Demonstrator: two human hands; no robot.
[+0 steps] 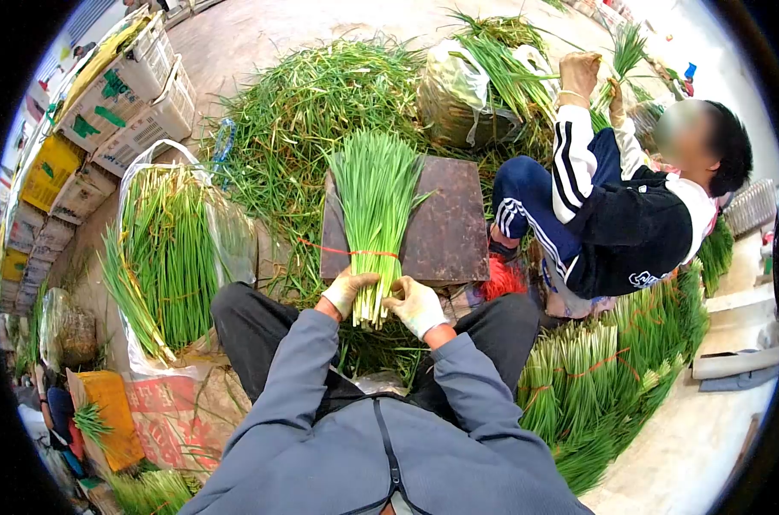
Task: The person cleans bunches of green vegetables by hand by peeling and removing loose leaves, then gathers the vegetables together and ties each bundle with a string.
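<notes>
A bundle of green garlic chives (372, 189) lies in front of me, its leaf tips pointing away and its pale cut ends towards me. A red tie (368, 253) crosses its lower part, with one loose end sticking out to the left. My left hand (348, 290), in a light glove, closes on the left side of the stems below the tie. On the right side of the same stems, my gloved right hand (417, 306) has its thumb and fingers pressed in. Beneath the leaves is a dark square board (454, 219); the stem ends reach over its near edge.
Loose chive leaves (321, 103) are heaped behind the board. At left stands a white bag of chives (171, 249), with stacked crates (141, 94) beyond. A seated co-worker (630, 206) handles chives at right. Tied bundles (604, 369) line my right side; red strands (499, 279) lie by the board.
</notes>
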